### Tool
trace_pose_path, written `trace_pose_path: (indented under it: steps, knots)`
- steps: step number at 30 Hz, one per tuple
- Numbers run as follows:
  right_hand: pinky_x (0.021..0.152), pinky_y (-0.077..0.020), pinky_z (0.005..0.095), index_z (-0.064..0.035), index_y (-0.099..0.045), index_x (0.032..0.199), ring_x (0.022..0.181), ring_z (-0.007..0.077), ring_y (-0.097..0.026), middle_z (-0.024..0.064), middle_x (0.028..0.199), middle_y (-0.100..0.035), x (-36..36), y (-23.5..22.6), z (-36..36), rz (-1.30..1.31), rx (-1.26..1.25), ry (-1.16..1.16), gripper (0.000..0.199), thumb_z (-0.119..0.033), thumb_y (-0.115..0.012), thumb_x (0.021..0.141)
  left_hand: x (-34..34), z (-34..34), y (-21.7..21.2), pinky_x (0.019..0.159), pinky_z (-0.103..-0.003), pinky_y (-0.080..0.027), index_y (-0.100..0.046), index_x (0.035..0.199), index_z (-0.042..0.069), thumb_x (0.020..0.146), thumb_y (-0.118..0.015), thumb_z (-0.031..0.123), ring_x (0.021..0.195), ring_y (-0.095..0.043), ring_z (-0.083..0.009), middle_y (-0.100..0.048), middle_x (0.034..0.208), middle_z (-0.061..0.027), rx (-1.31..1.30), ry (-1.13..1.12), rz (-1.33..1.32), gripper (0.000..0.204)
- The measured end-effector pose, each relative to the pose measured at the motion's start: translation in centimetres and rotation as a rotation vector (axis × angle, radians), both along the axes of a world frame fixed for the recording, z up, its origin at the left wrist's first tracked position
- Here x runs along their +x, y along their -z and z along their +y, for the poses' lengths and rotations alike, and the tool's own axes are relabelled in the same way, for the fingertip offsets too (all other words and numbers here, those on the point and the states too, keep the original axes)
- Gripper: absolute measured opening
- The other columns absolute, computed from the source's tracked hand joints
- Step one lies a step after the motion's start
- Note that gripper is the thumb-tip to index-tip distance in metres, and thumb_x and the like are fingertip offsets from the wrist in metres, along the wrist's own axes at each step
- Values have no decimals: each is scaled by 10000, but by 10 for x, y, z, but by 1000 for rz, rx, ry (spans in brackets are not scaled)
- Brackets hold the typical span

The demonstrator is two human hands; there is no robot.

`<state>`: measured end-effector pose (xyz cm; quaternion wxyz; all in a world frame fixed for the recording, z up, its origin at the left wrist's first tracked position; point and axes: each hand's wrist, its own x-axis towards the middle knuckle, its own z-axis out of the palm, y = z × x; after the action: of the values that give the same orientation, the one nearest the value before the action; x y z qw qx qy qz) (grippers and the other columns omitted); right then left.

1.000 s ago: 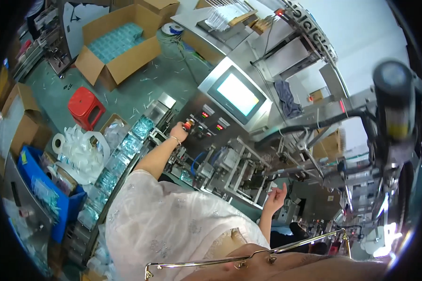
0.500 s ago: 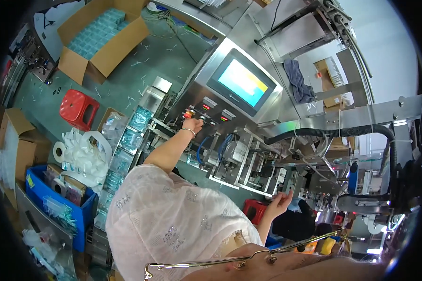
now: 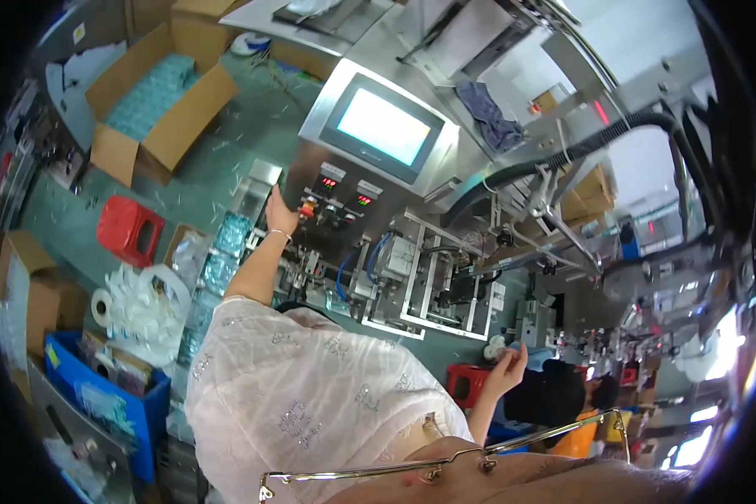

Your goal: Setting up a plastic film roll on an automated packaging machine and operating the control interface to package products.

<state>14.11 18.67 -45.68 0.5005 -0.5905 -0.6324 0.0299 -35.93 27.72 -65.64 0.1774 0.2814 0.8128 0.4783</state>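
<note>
My left hand [image 3: 281,212] reaches forward with its fingers stretched out, apparently holding nothing. It is beside the upper end of a metal chute [image 3: 259,182], just left of a red knob [image 3: 308,207] on the machine's control panel [image 3: 344,189]. Whether the fingertips touch the chute cannot be made out. Teal-tinted clear packs [image 3: 219,270] lie in a row down the chute. Above the panel a lit touch screen [image 3: 383,126] shows mostly white. My right hand [image 3: 506,374] is raised at the right, fingers loosely bent and apart, with nothing visible in it.
Metal frames and blue hoses [image 3: 380,252] stand ahead between my hands. To the left are a red stool [image 3: 131,230], a blue bin [image 3: 147,412] and an open carton [image 3: 176,134] of teal packs. A person in black [image 3: 542,395] is beyond my right hand.
My left hand has left the control panel's knobs and moved left toward the chute's upper end. The screen has turned from yellow and blue to mostly white. The view has shifted right.
</note>
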Motion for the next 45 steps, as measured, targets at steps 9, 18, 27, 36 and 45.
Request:
trace_pose_path:
  steps: [9,18,27,36,45]
  knots:
    - [888,-376,341,-7,-528,1087,1057,295,-481,154,1156,-491,-63,-4,35,-361,101,-218,356,-48,-539,733,-32,0,59,1019,-357,-218,8,1307,-69,411,-824,154,1233,-237,-334,-209,1313,-252,232,247,195,1243]
    - [1000,-263,377,11,-352,1250,1228,333,-298,185,1317,-319,-80,-25,122,-823,654,-26,581,-147,-588,743,-24,20,68,1055,-370,-85,68,1325,-45,517,-785,241,1297,-54,-340,-14,1385,-249,568,270,370,1209]
    - [1000,-258,398,42,-369,1215,1206,347,-303,219,1264,-359,-96,-15,123,-866,613,140,563,-294,-524,790,-34,35,91,1047,-392,-100,-29,1347,-17,703,-668,184,1294,-97,-315,-68,1398,-211,804,261,563,930]
    - [1001,-228,438,4,-372,1243,1253,286,-247,140,1332,-315,-97,15,101,-772,366,116,630,-428,-485,798,-16,25,86,1012,-358,-225,8,1351,-4,726,-657,95,1203,-265,-225,-165,1352,-162,992,567,-167,918]
    - [1003,-150,543,-195,-284,1333,1291,230,-186,-29,1409,-197,-98,4,159,-779,554,301,642,-571,-362,819,-47,30,91,916,-368,-351,64,1348,23,764,-642,145,1042,-376,-182,-244,1276,-119,834,495,252,924]
